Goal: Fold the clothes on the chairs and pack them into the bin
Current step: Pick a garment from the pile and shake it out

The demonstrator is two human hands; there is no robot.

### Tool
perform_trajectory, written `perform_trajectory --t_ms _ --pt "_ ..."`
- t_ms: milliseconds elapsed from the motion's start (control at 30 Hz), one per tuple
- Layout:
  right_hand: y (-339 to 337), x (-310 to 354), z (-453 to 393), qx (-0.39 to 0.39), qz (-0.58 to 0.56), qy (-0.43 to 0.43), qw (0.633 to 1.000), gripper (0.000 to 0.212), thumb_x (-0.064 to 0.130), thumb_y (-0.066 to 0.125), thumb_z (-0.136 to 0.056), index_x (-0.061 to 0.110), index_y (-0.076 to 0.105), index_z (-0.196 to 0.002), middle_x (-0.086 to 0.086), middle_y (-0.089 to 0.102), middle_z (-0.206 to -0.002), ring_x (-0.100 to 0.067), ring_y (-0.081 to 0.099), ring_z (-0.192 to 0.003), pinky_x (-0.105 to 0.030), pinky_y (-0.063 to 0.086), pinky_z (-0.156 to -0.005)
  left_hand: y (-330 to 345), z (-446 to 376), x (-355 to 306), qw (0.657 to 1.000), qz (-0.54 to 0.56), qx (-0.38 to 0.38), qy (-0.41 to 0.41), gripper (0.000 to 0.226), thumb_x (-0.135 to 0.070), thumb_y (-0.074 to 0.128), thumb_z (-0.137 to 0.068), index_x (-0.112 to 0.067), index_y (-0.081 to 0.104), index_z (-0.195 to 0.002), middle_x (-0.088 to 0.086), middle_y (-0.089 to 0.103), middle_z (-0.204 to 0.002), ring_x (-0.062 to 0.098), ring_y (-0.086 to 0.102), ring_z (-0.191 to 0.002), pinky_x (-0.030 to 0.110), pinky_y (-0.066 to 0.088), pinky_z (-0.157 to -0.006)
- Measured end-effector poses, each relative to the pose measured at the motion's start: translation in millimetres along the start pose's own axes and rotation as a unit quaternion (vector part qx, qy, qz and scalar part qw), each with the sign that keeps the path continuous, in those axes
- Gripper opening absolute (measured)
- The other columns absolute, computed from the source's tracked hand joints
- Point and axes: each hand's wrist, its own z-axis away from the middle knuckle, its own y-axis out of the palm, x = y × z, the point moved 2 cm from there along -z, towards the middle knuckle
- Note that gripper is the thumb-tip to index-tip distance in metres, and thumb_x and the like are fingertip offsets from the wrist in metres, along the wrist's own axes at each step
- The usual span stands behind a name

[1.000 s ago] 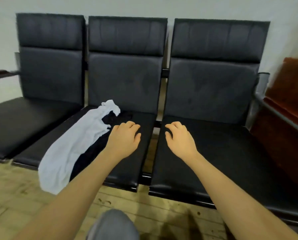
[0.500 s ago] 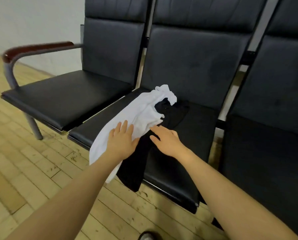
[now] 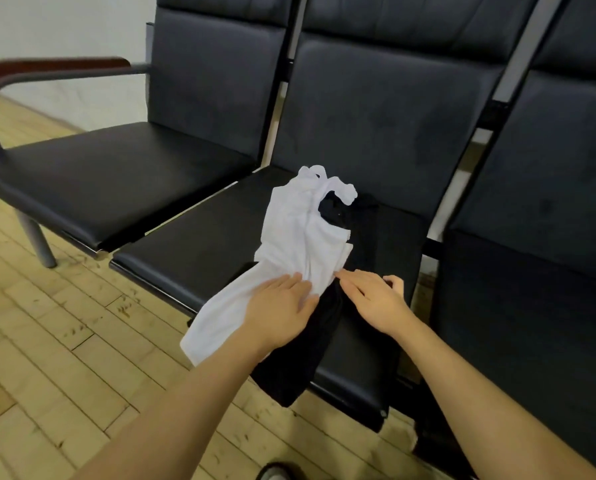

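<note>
Both hands, left hand (image 3: 279, 308) and right hand (image 3: 376, 299), rest flat-fingered on white garment (image 3: 300, 237) overlapping black garment (image 3: 300, 351).

Three black chairs stand in one row: the left chair (image 3: 116, 181), the middle chair (image 3: 369, 140) and the right chair (image 3: 538, 244). Two clothes lie on the middle one, a white cloth (image 3: 289, 244) and a black cloth (image 3: 303, 355). One armrest (image 3: 47, 69) is visible. Two hands are visible, the left hand (image 3: 275, 310) and the right hand (image 3: 376, 299).

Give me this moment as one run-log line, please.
stage: reaching | left hand: flat on white garment | right hand: fingertips at its edge | black garment: underneath | bin: unseen
</note>
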Motion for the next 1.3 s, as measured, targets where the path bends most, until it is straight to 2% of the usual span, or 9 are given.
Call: perform_trajectory --t_ms 133,200,333,433,533,667,867,1167,1300 --pt "-12 6 -4 -0.108 -0.046 0.030 0.993 0.030 0.039 0.038 -0.100 0.036 0.066 -0.109 0.019 0.063 -0.110 -0.005 0.054 -0.102 -0.029 0.015 -0.091 -14 -5 -1 0.987 -0.007 -0.158 0.000 0.047 -0.039 0.031 -0.090 -0.012 0.068 -0.088 0.003 0.067 -0.090 0.027 0.063 -0.078 0.036 0.044 -0.068" --pt "-11 15 -16 -0.155 -0.062 0.053 0.985 0.026 0.039 0.044 -0.097 0.030 0.066 -0.108 0.012 0.061 -0.099 -0.011 0.054 -0.097 -0.028 0.016 -0.086 -23 -13 8 0.984 -0.051 -0.169 -0.035 0.041 -0.036 0.037 -0.090 -0.010 0.069 -0.098 0.008 0.065 -0.104 0.032 0.062 -0.088 0.041 0.046 -0.073" --pt "5 36 -40 -0.149 -0.050 0.090 0.983 0.046 0.043 0.056 -0.091 0.021 0.050 -0.131 0.004 0.053 -0.121 -0.017 0.045 -0.111 -0.035 0.019 -0.095 -27 -27 36 0.986 -0.084 -0.075 -0.126 0.044 -0.038 0.040 -0.098 -0.015 0.040 -0.136 0.007 0.040 -0.139 0.028 0.039 -0.124 0.036 0.029 -0.100" --pt "13 40 -48 -0.160 -0.043 0.107 0.980 0.043 0.030 0.058 -0.090 0.021 0.047 -0.131 0.002 0.053 -0.115 -0.018 0.044 -0.104 -0.032 0.018 -0.088 -20 -31 44 0.990 -0.035 -0.063 -0.123 0.038 -0.030 0.043 -0.099 -0.015 0.046 -0.133 0.006 0.046 -0.125 0.026 0.043 -0.112 0.033 0.036 -0.091" --pt "16 36 -49 -0.200 -0.024 0.087 0.976 0.016 0.015 0.052 -0.092 0.022 0.063 -0.101 0.005 0.058 -0.100 -0.015 0.047 -0.093 -0.028 0.010 -0.074 -17 -36 48 0.991 0.014 -0.081 -0.110 0.027 -0.017 0.044 -0.098 -0.010 0.060 -0.118 0.007 0.047 -0.108 0.024 0.045 -0.100 0.033 0.043 -0.079" --pt "4 35 -41 -0.279 -0.074 0.061 0.955 0.020 0.006 0.053 -0.090 0.019 0.057 -0.075 0.005 0.053 -0.078 -0.014 0.046 -0.076 -0.028 0.013 -0.074 -30 -38 47 0.985 0.031 -0.131 -0.103 0.025 -0.019 0.046 -0.099 -0.008 0.066 -0.110 0.006 0.052 -0.106 0.023 0.051 -0.094 0.035 0.046 -0.076" --pt "-56 48 -27 -0.357 -0.303 0.029 0.883 0.017 0.007 0.049 -0.092 0.013 0.053 -0.077 -0.002 0.057 -0.080 -0.024 0.056 -0.076 -0.039 0.048 -0.067 -82 -45 23 0.963 0.109 -0.224 -0.102 0.024 -0.017 0.047 -0.098 -0.013 0.068 -0.108 -0.001 0.057 -0.113 0.020 0.055 -0.096 0.031 0.044 -0.082" --pt "-154 41 31 -0.471 -0.397 0.010 0.788 0.013 0.006 0.050 -0.094 0.014 0.053 -0.085 0.005 0.057 -0.078 -0.001 0.052 -0.068 -0.011 0.045 -0.061 -164 -40 -62 0.905 0.329 -0.270 -0.017 0.011 -0.020 0.053 -0.095 -0.026 0.063 -0.093 -0.016 0.061 -0.085 0.001 0.058 -0.080 0.010 0.040 -0.064" --pt "-194 24 76 -0.520 -0.384 0.008 0.763 0.014 0.007 0.049 -0.094 0.019 0.052 -0.087 0.006 0.058 -0.083 0.003 0.053 -0.070 -0.011 0.046 -0.063 -178 -28 -119 0.884 0.380 -0.264 0.067 0.010 -0.019 0.055 -0.094 -0.023 0.065 -0.094 -0.016 0.063 -0.085 -0.007 0.059 -0.081 0.003 0.044 -0.065"
